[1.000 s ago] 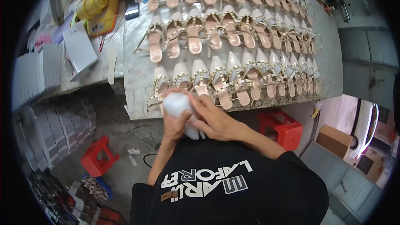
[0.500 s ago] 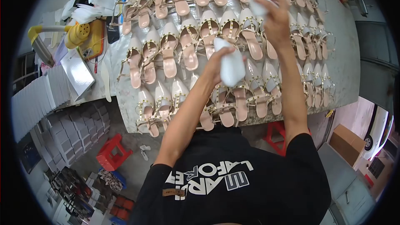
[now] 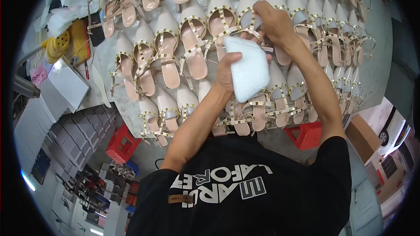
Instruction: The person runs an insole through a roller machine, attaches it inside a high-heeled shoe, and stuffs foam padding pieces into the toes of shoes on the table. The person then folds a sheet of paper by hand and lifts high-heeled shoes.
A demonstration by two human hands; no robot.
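Observation:
My left hand (image 3: 226, 72) is closed on a white, soft-looking wrapped bundle (image 3: 248, 71), its thumb across the near left side. Up and to the right, my right hand (image 3: 274, 22) has its fingers bent together at the straps of a pale pointed shoe in the middle row. What its fingertips hold is too hidden to tell. Rows of pale studded shoes (image 3: 192, 54) with pink insoles lie around both hands, toes pointing away from me. The bundle covers part of the shoes beneath it.
A grey table (image 3: 372, 57) carries the shoes. At the left are a yellow lamp head (image 3: 58, 46), a dark phone (image 3: 97, 32), a white box (image 3: 68, 83) and stacked white sheets. Red stools (image 3: 122, 143) stand below the table edge.
My right hand has come down and left from the upper rows to the middle row, and the white piece at its fingers no longer shows. My left hand still holds the bundle. The view has shifted closer.

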